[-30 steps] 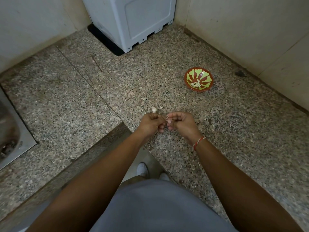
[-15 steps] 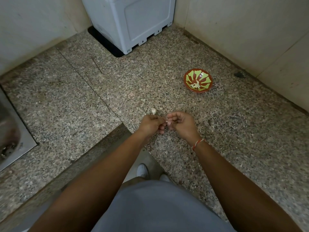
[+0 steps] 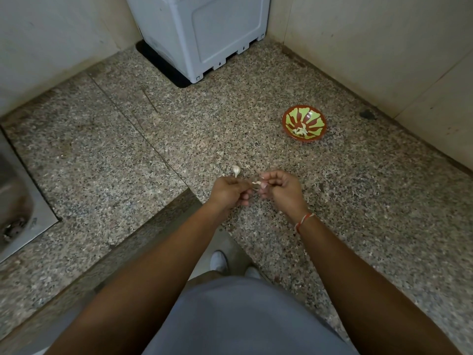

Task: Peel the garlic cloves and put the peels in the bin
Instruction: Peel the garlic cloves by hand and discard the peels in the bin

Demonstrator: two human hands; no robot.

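Over the speckled granite counter, my left hand (image 3: 230, 190) and my right hand (image 3: 280, 187) meet with curled fingers. Between their fingertips they pinch a small garlic clove (image 3: 256, 183) with a pale strip of peel sticking out. A second, unpeeled garlic clove (image 3: 236, 170) lies on the counter just beyond my left hand. A red and green bowl (image 3: 318, 116) at the right holds several pale garlic pieces (image 3: 300, 131).
A grey plastic appliance (image 3: 204, 34) stands in the back corner between tiled walls. A steel sink (image 3: 15, 211) is set into the counter at the left. The counter edge (image 3: 143, 231) runs diagonally below my hands, with my shoes (image 3: 218, 261) on the floor below.
My hands have drawn slightly apart, the right one shifting a little to the right, with a strip of peel now showing between them. The view has barely shifted.
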